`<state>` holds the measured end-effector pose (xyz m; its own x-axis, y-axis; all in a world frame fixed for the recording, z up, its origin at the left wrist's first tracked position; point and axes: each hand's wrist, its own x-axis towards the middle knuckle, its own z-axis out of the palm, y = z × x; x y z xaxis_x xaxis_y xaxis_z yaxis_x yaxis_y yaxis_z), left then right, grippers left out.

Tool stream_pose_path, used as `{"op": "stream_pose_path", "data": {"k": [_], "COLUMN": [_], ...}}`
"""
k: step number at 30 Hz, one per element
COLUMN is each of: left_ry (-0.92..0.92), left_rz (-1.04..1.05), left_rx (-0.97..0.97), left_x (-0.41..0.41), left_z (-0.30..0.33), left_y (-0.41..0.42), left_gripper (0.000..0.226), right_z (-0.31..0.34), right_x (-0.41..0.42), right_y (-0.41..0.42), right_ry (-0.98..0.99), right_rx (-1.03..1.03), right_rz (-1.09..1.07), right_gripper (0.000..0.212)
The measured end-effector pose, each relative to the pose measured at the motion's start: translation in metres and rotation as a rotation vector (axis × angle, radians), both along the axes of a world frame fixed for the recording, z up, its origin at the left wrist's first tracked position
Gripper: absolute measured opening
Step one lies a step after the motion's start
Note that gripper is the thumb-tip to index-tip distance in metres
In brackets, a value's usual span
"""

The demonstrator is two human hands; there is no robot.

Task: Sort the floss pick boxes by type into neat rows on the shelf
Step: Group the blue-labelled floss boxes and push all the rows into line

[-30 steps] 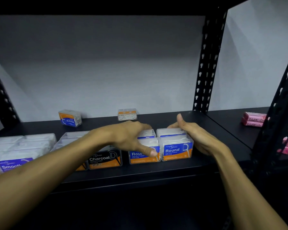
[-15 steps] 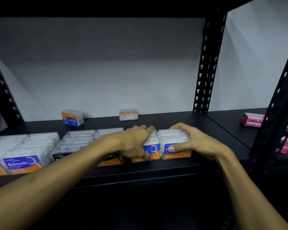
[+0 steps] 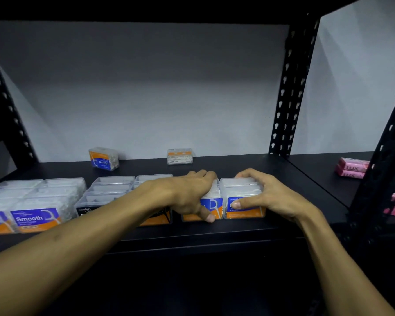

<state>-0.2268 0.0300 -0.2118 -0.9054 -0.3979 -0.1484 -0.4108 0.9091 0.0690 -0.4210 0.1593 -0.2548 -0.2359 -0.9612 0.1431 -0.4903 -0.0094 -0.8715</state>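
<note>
Our left hand [image 3: 193, 193] lies curled over the left blue-and-orange row [image 3: 211, 201], thumb on the front label, fingers hooked over the back box. Our right hand [image 3: 263, 195] clamps the right row [image 3: 243, 197] the same way: thumb on the front face, fingers curled over the top and far end. The two rows sit touching, side by side, at the shelf [image 3: 237, 231] front edge. We read this as squaring up the Round rows.

Outward at 9 o'clock from the left hand: the Charcoal rows [image 3: 114, 190], partly hidden by our forearm, look lined up. Farther at 9 o'clock: the Smooth rows [image 3: 35, 201], also in neat files.

Still loose: one Round box [image 3: 103, 158] at 10 o'clock from the left hand, near the back wall, label upside down, and one clear box [image 3: 180, 156] at 12 o'clock, also at the back, type unreadable. Both well apart from the hands.

Judgement: most of the sorting is done, with two strays left to place.

At 3 o'clock on the next shelf: pink soap boxes [image 3: 351, 167], not part of the task.
</note>
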Motion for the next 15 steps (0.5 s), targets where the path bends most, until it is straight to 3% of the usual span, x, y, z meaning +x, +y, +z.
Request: {"op": "stream_pose_path", "data": {"k": [5,9,12,15], "left_ry": [0.007,0.010,0.161,0.260], "left_rz": [0.014,0.025,0.035,0.082], "left_rx": [-0.001,0.084,0.131,0.070], "left_x": [0.000,0.005,0.014,0.038], "left_z": [0.001,0.018,0.044,0.069], "left_y": [0.003,0.005,0.000,-0.023], "left_gripper": [0.095,0.108,0.103,0.084], "right_z": [0.005,0.017,0.032,0.041], "right_x": [0.000,0.004,0.009,0.014], "right_y": [0.002,0.008,0.010,-0.005], "right_ry": [0.077,0.221,0.223,0.349], "right_rx": [0.041,0.052,-0.078,-0.182], "right_rz": [-0.007,-0.047,-0.127,-0.276], "right_gripper": [0.060,0.090,0.082,0.062]}}
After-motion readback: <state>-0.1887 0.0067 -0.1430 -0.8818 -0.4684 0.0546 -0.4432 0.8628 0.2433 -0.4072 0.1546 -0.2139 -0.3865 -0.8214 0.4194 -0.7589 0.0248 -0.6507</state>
